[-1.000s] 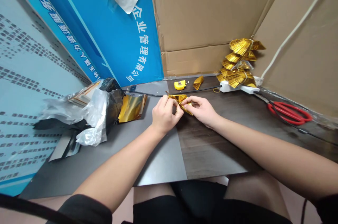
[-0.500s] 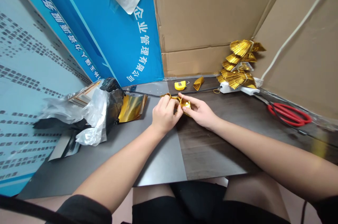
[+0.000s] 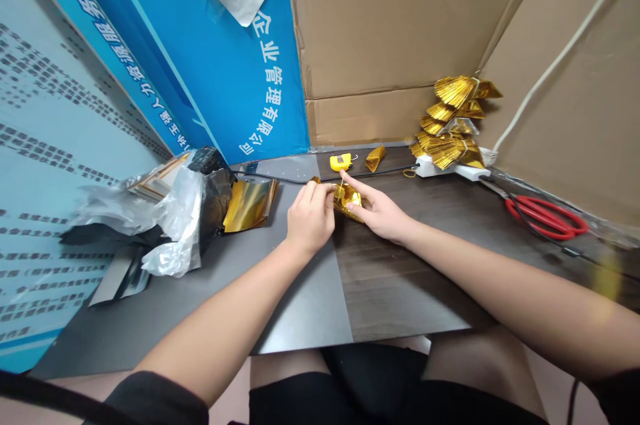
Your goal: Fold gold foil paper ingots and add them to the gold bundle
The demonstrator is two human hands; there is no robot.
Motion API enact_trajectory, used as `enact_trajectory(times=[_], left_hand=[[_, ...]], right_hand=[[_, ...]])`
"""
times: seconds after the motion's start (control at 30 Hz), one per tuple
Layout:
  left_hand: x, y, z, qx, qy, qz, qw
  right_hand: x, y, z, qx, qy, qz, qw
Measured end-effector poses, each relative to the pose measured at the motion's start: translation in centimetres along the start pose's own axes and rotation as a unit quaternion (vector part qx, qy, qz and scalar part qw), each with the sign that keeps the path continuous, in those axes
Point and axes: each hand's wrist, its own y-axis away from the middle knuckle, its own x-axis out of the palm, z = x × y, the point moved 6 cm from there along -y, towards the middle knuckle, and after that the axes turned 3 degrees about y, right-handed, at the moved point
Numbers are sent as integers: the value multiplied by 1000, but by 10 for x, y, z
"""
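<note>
A small piece of gold foil paper [image 3: 345,198] is held between both hands over the middle of the table. My left hand [image 3: 310,221] is closed, pinching the foil's left end. My right hand [image 3: 380,211] grips the foil from the right with its forefinger stretched out over the top. A flat gold foil sheet [image 3: 250,203] lies to the left beside a black and clear plastic bag [image 3: 170,218]. A heap of folded gold foil pieces [image 3: 450,121] stands at the back right on a white power strip [image 3: 453,168].
Red scissors [image 3: 545,217] lie at the right by a black cable. A yellow tape measure [image 3: 341,161] and one folded gold piece [image 3: 375,157] sit at the back. Cardboard walls [image 3: 400,31] and a blue banner [image 3: 210,65] enclose the table.
The foil has been folded into a smaller, tighter shape. Both hands have shifted slightly away from me, and the right forefinger now stretches over the foil.
</note>
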Motion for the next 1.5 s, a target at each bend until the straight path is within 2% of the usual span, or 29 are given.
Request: enact_trajectory(times=[0.13,0.2,0.23,0.3,0.33,0.4,0.53,0.87,1.27,1.5], left_hand=[[-17,-2,4,-25,44,-72,996],[-18,-3,12,-75,175,-82,978],[-14,-2,18,-117,251,-63,959],[2,0,27,-199,361,13,911],[10,1,29,-224,388,48,893],[18,3,33,-244,402,87,878],[17,2,39,-246,365,79,894],[-1,-5,43,-221,278,21,934],[-2,-4,42,-216,249,3,944],[-3,-5,39,-206,240,-5,949]], right_hand=[[0,-1,-3,11,5,2,1000],[0,-1,-4,12,1,1,1000],[0,-2,-4,11,-5,0,1000],[1,-3,-3,8,-15,0,1000],[1,-3,-3,5,-17,-1,1000],[0,-4,-3,3,-16,1,1000],[-3,-5,-3,4,-8,0,1000],[-8,-5,-1,-3,25,9,1000],[-7,-6,-5,-8,30,14,999],[-7,-7,1,-18,14,17,1000]])
